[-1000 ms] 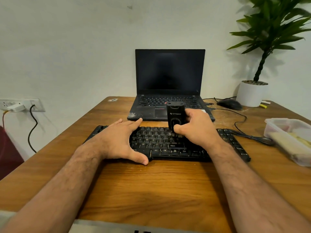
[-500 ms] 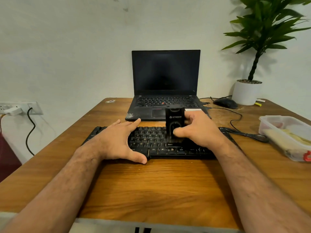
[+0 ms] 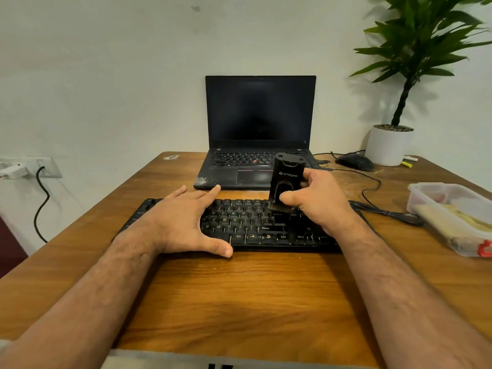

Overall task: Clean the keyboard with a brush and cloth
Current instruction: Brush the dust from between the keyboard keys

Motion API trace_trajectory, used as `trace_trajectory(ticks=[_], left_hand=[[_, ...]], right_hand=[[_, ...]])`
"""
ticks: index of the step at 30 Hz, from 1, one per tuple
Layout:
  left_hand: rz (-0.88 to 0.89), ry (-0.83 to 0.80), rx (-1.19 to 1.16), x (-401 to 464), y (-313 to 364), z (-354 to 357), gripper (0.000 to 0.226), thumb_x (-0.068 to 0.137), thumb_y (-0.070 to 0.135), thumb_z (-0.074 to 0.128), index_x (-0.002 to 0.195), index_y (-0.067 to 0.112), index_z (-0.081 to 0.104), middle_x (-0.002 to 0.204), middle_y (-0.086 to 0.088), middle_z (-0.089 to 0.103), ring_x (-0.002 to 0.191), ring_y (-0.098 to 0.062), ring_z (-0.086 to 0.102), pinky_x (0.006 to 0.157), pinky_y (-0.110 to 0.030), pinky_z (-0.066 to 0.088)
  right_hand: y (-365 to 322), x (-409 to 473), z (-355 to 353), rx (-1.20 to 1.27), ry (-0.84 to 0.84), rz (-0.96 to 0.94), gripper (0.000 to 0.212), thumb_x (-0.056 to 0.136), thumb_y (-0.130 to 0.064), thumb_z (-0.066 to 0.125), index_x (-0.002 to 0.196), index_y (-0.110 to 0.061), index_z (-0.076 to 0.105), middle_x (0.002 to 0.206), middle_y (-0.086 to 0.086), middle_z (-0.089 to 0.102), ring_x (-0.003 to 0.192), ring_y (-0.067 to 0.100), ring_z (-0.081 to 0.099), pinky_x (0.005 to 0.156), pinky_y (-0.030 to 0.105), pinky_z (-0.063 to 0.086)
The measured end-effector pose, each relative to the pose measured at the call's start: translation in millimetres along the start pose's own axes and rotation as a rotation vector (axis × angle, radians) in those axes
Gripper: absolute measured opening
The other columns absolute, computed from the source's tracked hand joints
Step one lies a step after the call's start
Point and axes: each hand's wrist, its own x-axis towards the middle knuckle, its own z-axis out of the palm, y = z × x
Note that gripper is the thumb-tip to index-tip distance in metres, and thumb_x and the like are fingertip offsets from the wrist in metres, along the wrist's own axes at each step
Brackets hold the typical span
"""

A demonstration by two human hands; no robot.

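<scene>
A black keyboard (image 3: 247,222) lies across the middle of the wooden table (image 3: 239,294). My left hand (image 3: 183,222) rests flat on its left half, fingers straight, thumb at the front edge. My right hand (image 3: 316,201) grips an upright black brush block (image 3: 286,179) with white lettering. Its dark bristles touch the keys right of centre. The right end of the keyboard is hidden behind my right hand and forearm. No cloth is in view.
An open black laptop (image 3: 259,129) stands behind the keyboard. A mouse (image 3: 355,162) and a potted plant (image 3: 390,145) sit at the back right. A clear plastic container (image 3: 450,211) stands at the right edge, with a cable (image 3: 372,193) running towards it. A wall socket (image 3: 29,166) is on the left.
The brush in my right hand has shifted slightly over the keys. My left hand has stayed on the keyboard. The camera has turned a little.
</scene>
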Motion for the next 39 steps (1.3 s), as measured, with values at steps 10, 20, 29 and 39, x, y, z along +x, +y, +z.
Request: trace_trajectory(ticks=[10, 20, 29, 39], left_hand=[[-0.044, -0.031, -0.007, -6.6, 11.4, -7.2, 0.143, 0.049, 0.097, 0.053, 0.16, 0.031, -0.006, 0.167, 0.009, 0.011, 0.153, -0.014, 0.007, 0.113, -0.026, -0.013], [-0.02, -0.026, 0.02, -1.9, 2.2, -1.8, 0.152, 0.037, 0.11, 0.035, 0.16, 0.03, -0.007, 0.168, 0.007, 0.013, 0.153, -0.011, 0.011, 0.123, -0.034, -0.008], [-0.038, -0.026, -0.005, -2.2, 4.3, -3.2, 0.154, 0.034, 0.109, 0.036, 0.16, 0.031, -0.006, 0.167, 0.008, 0.014, 0.153, -0.013, 0.009, 0.121, -0.033, -0.01], [-0.062, -0.028, -0.011, -5.4, 12.5, -6.8, 0.142, 0.049, 0.095, 0.055, 0.161, 0.03, -0.004, 0.167, 0.009, 0.013, 0.153, -0.014, 0.007, 0.113, -0.025, -0.012]], right_hand=[[-10.2, -16.4, -13.5, -0.091, -0.27, -0.028, 0.038, 0.077, 0.001, 0.079, 0.103, -0.027, 0.074, 0.087, -0.008, 0.079, 0.079, 0.009, 0.076, 0.076, 0.031, 0.06], [-6.2, -16.7, -27.7, -0.096, -0.253, -0.007, 0.039, 0.077, 0.0, 0.078, 0.106, -0.026, 0.073, 0.09, -0.003, 0.08, 0.083, 0.014, 0.077, 0.083, 0.037, 0.061], [-19.2, -24.1, 1.2, -0.063, -0.343, -0.05, 0.038, 0.079, -0.004, 0.08, 0.104, -0.032, 0.07, 0.091, -0.011, 0.079, 0.084, 0.003, 0.075, 0.078, 0.024, 0.058], [-9.5, -22.0, -33.5, -0.108, -0.313, -0.009, 0.032, 0.077, 0.003, 0.076, 0.098, -0.021, 0.074, 0.085, -0.002, 0.08, 0.08, 0.015, 0.077, 0.084, 0.036, 0.06]])
